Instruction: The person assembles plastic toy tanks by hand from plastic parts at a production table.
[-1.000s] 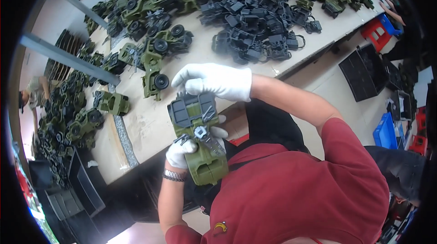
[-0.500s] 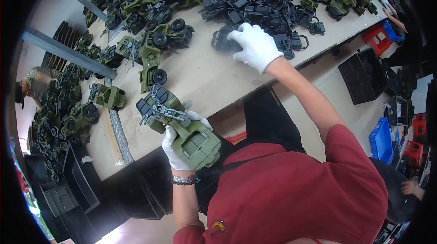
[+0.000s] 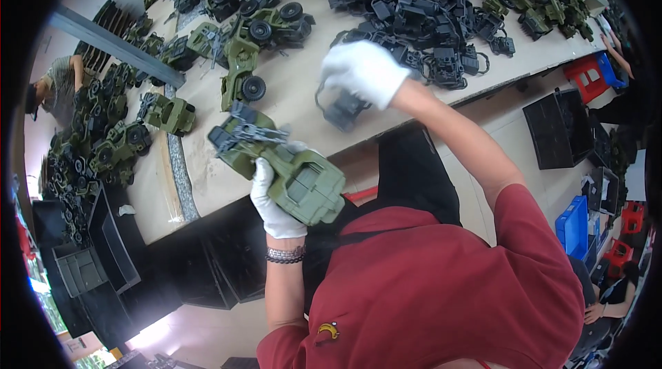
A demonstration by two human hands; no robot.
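Green heap: toy vehicles [image 3: 118, 155] piled on the bench [image 3: 289, 83], well left of the held vehicle, likely set aside there to be out of the arms' way
Lone vehicle [image 3: 172, 115]: also green, on the bench between that heap and the held vehicle
Left hand [image 3: 269, 197]: white-gloved, wrapped around the held vehicle's middle, thumb along its left side, the other fingers mostly hidden
Held vehicle [image 3: 307, 186]: raised at the bench's near edge, dark fittings at its far end, hollow bay facing up; this one-sided support seems to leave its top reachable
Right hand [image 3: 362, 73]: gloved, blurred, up and right of the held vehicle, apparently grasping the loose black part [image 3: 343, 113] from above, fingertips too blurred to follow
Black pile [image 3: 414, 21]: jumbled framed parts beyond and right of the held vehicle, probably placed for the right arm's easy reach
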